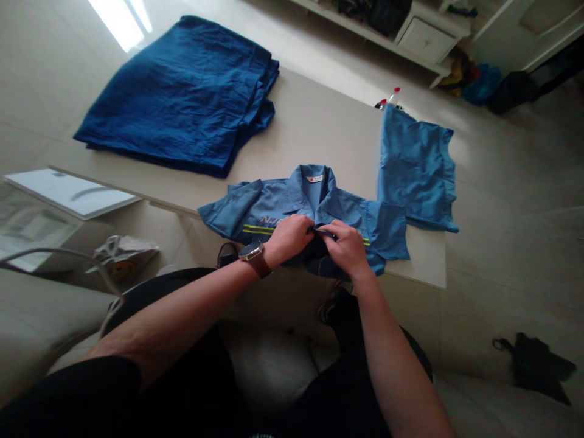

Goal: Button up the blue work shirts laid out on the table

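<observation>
Blue shirt is face up at the near edge of the worktop, lower front bunched at the hands on the lap side. Left hand, the 1 with the watch, and right hand sit almost tip to tip, each pinching the shirt's front edge just below the collar. I can't tell whether there's a button between them; too small and dark.

Key geometry: long axis runs sleeve to sleeve, crosswise in front of the person, dipping a bit toward the right. Collar points away from the person, just beyond the fingertips. I'd call the 2 hands even on distance to the neck opening; neither is clearly nearer.

Around it: dark-blue folded cloth beyond the shirt, to the left; lighter folded garment at right, its near corner seemingly touching the shirt's sleeve.
</observation>
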Demonstrator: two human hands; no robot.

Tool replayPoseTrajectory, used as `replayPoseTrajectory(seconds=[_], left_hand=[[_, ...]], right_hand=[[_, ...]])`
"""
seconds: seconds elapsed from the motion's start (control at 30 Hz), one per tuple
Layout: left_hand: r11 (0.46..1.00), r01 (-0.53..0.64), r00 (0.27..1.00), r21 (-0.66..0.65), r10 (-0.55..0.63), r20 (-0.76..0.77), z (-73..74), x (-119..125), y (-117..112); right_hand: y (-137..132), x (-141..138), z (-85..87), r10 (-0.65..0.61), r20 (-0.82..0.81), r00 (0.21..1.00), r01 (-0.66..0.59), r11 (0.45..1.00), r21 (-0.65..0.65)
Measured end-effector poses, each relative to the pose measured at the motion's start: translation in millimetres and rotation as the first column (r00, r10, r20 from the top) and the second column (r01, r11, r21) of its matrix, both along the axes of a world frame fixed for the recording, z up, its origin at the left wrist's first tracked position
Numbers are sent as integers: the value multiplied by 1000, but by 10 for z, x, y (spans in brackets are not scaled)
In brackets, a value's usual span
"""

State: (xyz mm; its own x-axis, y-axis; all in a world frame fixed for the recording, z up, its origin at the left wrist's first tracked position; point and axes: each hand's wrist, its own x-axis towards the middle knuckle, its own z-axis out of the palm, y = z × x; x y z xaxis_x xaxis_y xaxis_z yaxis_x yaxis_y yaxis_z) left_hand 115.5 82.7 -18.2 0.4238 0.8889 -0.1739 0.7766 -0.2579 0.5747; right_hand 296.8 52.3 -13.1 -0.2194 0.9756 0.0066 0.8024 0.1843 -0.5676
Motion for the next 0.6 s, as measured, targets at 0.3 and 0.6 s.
replayPoseTrajectory(seconds=[0.3, 0.6], left_hand=[[996, 93, 996, 11, -93, 1, 39, -36, 9], [975, -212, 955, 67, 221, -199, -258, -702, 545]], right_hand=[[112, 141, -53, -257, 0, 966, 257, 963, 82], [338, 697, -395, -325, 97, 941, 323, 946, 35]])
